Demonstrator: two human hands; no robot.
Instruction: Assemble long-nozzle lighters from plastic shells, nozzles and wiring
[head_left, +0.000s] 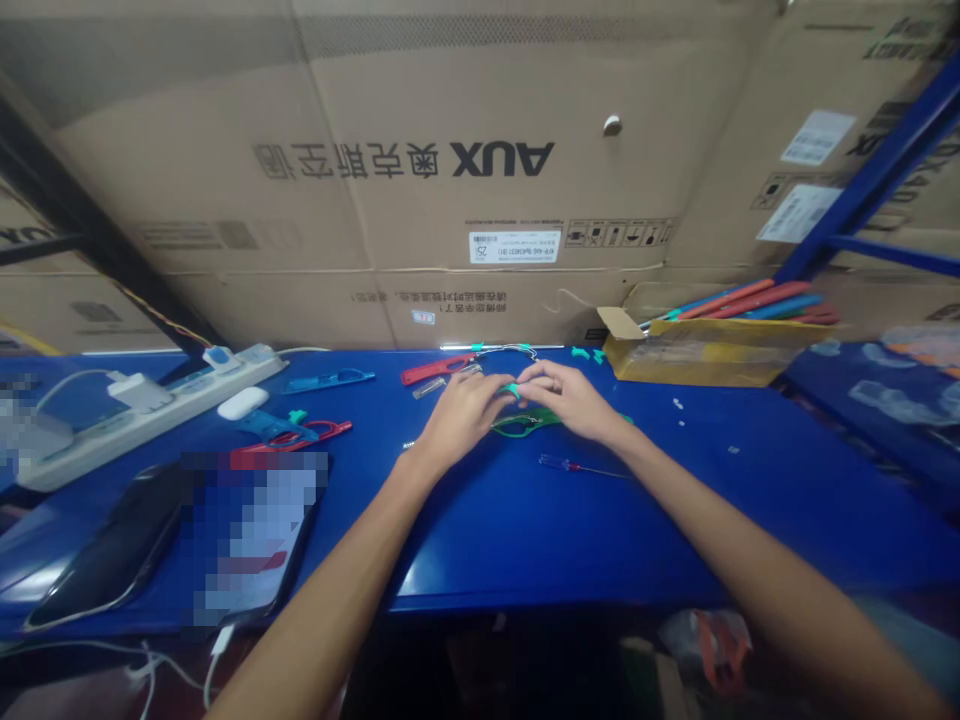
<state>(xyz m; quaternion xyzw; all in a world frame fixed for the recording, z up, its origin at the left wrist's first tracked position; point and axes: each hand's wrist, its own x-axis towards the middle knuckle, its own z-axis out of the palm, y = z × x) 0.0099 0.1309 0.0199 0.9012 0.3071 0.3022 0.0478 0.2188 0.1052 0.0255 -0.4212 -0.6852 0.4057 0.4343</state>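
Note:
Over the blue table, my left hand (463, 412) and my right hand (571, 402) meet with fingertips pinched together. Between them is a small teal-green plastic piece (511, 389), gripped from both sides and partly covered by the fingers. Just below my fingers lies a green plastic part with a loop (517, 427). Behind my left hand are a red plastic part (437, 371) and a flat metal strip (429, 388). A screwdriver (559, 463) with a clear purplish handle rests nearer to me, below my right hand.
At the back right stands an open carton (705, 352) of long coloured plastic parts. Left are a power strip (172, 405), a blue part (330, 380), a white earbud case (242, 402) and a tablet-like device (255, 545). Large cardboard boxes (420, 80) wall off the back.

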